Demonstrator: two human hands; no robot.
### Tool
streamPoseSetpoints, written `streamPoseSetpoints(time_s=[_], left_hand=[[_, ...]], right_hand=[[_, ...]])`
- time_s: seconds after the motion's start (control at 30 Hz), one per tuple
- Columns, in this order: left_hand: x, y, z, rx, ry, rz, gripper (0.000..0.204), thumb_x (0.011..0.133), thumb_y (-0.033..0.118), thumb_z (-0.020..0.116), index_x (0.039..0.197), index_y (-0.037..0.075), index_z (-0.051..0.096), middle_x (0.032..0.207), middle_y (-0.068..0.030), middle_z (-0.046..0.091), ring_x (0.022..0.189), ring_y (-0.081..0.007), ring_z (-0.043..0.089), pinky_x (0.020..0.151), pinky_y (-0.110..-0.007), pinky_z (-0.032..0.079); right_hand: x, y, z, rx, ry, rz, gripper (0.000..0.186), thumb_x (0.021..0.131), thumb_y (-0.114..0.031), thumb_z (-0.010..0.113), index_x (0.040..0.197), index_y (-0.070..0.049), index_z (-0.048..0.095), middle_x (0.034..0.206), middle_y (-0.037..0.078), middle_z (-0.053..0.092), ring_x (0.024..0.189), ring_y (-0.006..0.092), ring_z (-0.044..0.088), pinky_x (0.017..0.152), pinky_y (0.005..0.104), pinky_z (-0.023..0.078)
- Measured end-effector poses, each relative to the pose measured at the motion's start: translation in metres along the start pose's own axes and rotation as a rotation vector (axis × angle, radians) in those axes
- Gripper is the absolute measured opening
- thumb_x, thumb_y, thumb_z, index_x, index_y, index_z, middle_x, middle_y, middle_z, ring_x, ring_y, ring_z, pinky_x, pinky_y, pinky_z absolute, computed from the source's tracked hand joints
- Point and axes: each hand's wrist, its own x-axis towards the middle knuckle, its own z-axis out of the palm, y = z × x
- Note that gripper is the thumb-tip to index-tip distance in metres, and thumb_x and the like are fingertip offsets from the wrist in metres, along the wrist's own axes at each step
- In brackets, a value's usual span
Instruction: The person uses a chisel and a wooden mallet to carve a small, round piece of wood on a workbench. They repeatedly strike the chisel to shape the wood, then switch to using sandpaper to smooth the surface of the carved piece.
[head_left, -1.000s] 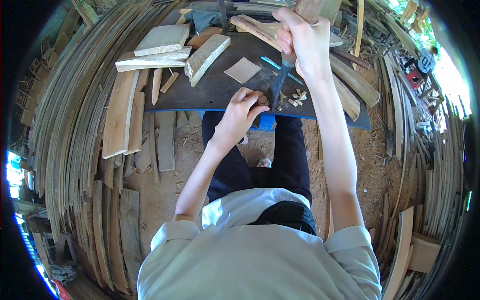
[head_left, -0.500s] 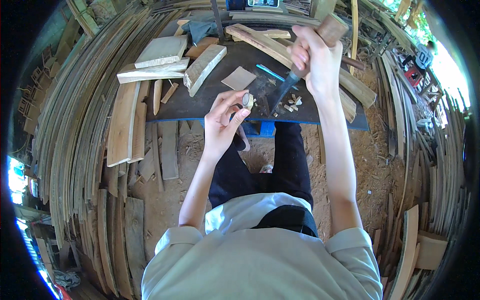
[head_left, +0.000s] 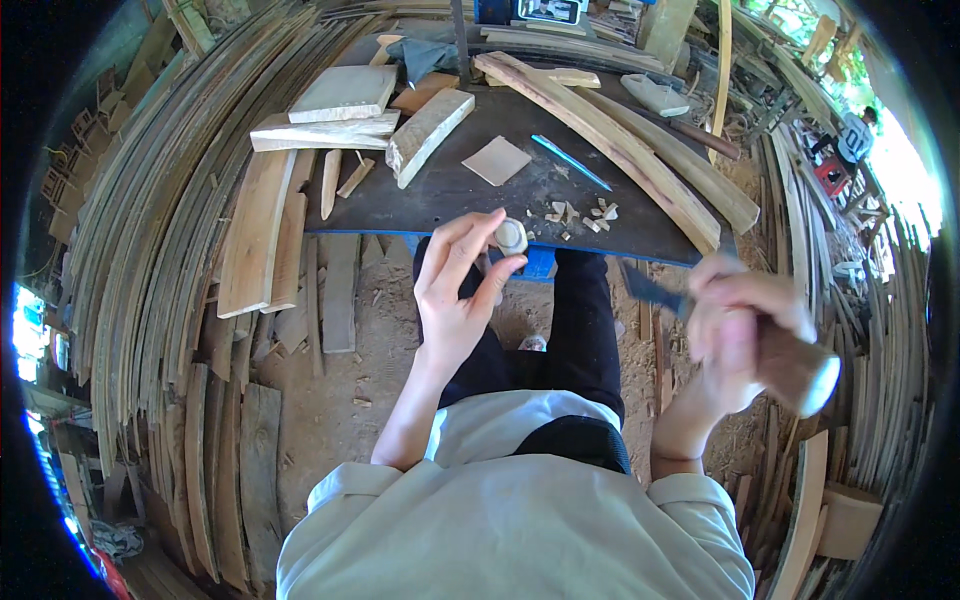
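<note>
Between the thumb and fingertips of my left hand [head_left: 458, 275] is a small round wooden piece [head_left: 512, 237], one flat end showing, held up over the near table edge. My right hand [head_left: 745, 320], blurred by motion, is wrapped round the thick wooden handle of a chisel [head_left: 655, 290]. Its dark blade points left, out past the table's front right corner and apart from the wooden piece. Pale wood chips [head_left: 598, 217] lie scattered on the dark table [head_left: 430, 205] just beyond my left hand.
A square wooden piece [head_left: 497, 161] and a thin blue pen-like stick [head_left: 571, 162] lie on the table. Thick blocks [head_left: 430, 138] stand left, long beams [head_left: 615, 150] right. Stacked planks [head_left: 150, 270] line both sides. Far right, a person [head_left: 855, 135] is near a red stool.
My right hand has swung the chisel down and right, from above the table to beside its near right corner. The left hand has shifted slightly right, turning the wooden piece's flat end up.
</note>
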Motion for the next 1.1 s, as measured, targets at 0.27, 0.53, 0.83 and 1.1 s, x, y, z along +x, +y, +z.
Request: streamPoseSetpoints(time_s=[0.27,0.53,0.83,1.1], left_hand=[[-0.014,0.030,0.020,-0.150,-0.196,0.073,0.051,0.069,0.005,0.084,0.118,0.004,0.069,0.112,-0.0108,0.064,0.094,-0.0195,0.064,0.080,-0.031,0.054],[-0.021,0.043,0.024,-0.191,-0.312,0.032,0.052,0.068,0.006,0.085,0.118,0.005,0.069,0.114,-0.0111,0.064,0.099,-0.0220,0.065,0.081,-0.033,0.056],[-0.022,0.045,0.024,-0.224,-0.335,0.039,0.053,0.068,0.006,0.085,0.118,0.005,0.069,0.116,-0.0119,0.064,0.099,-0.0223,0.065,0.081,-0.033,0.056],[-0.024,0.047,0.024,-0.269,-0.361,-0.021,0.051,0.072,0.002,0.081,0.121,0.003,0.067,0.114,-0.0102,0.063,0.100,-0.0221,0.063,0.082,-0.033,0.054]], right_hand=[[-0.061,0.020,0.004,-0.389,-0.190,0.289,0.034,0.073,0.005,0.076,0.106,-0.006,0.072,0.071,0.007,0.061,0.060,0.0153,0.061,0.055,0.0271,0.047],[-0.067,0.018,0.000,-0.407,-0.094,0.220,0.031,0.071,0.006,0.077,0.100,-0.005,0.073,0.078,0.006,0.065,0.060,0.0145,0.060,0.052,0.0260,0.046],[-0.073,0.020,0.006,-0.420,-0.059,0.201,0.029,0.069,0.003,0.079,0.095,-0.006,0.074,0.079,0.006,0.067,0.055,0.0120,0.056,0.049,0.0249,0.043],[-0.076,0.023,0.007,-0.420,-0.051,0.194,0.024,0.068,0.003,0.079,0.089,-0.006,0.072,0.075,0.005,0.066,0.056,0.0155,0.059,0.052,0.0271,0.046]])
